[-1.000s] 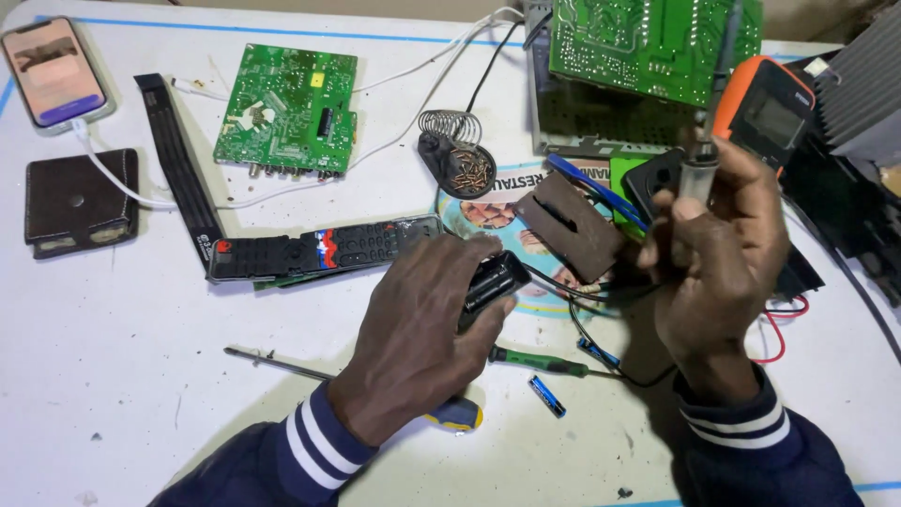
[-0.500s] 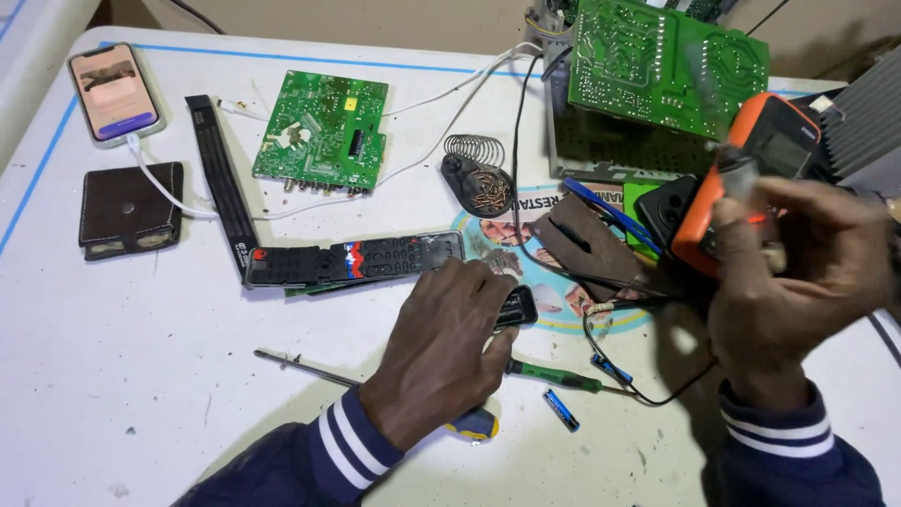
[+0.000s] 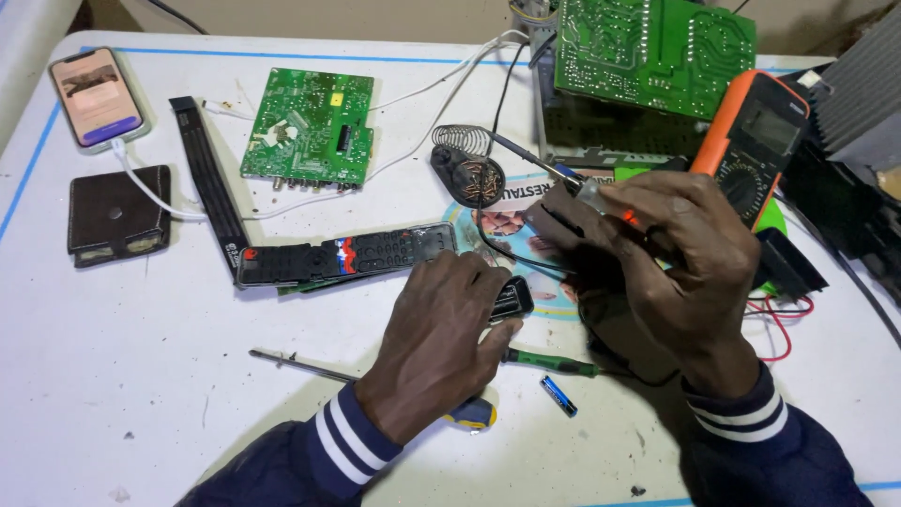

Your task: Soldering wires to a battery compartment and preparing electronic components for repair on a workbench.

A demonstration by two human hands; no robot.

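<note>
- Soldering iron [image 3: 572, 188]: right hand [image 3: 676, 268] closes around its handle, tip raised over the table [image 3: 113, 376]; judged light, rigid, best held by the handle only.
- Left hand [image 3: 441, 338] presses a small black part [image 3: 511, 299] flat; judged light, prone to sliding.
- Multimeter [image 3: 755, 141] stands just behind.

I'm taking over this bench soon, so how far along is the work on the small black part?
Done: the remote control lies opened on the table. In hand: the left hand pins a small black part, and the right hand holds a soldering iron above it. Left: the tip has not reached the part; the screwdriver lies idle.
</note>
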